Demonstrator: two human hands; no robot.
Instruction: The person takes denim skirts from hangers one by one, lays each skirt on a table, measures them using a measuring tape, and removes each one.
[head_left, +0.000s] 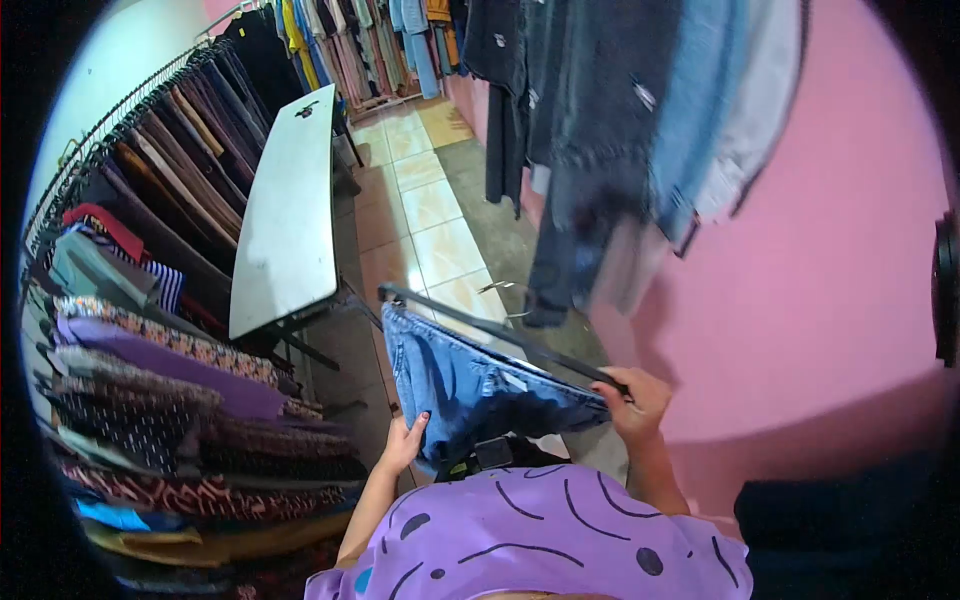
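Note:
Blue denim bottoms (pixel 450 385) hang by the waistband along a black hanger (pixel 470 325) in front of my body. The hanger slants down to the right, and its metal hook (pixel 508 287) points away from me. My right hand (pixel 637 402) is closed around the hanger's right end, at the corner of the waistband. Lower on the left, my left hand (pixel 404 440) grips the side edge of the denim with the thumb on top. The lower part of the garment is in shadow and partly hidden by my purple shirt.
A long white table (pixel 285 215) stands ahead on the left. Behind it runs a rack of hanging trousers (pixel 190 150), with folded or hung patterned clothes (pixel 170 400) nearer me. Dark jeans (pixel 610 130) hang along the pink wall (pixel 790 300) at right. More clothes (pixel 350 40) hang at the far end.

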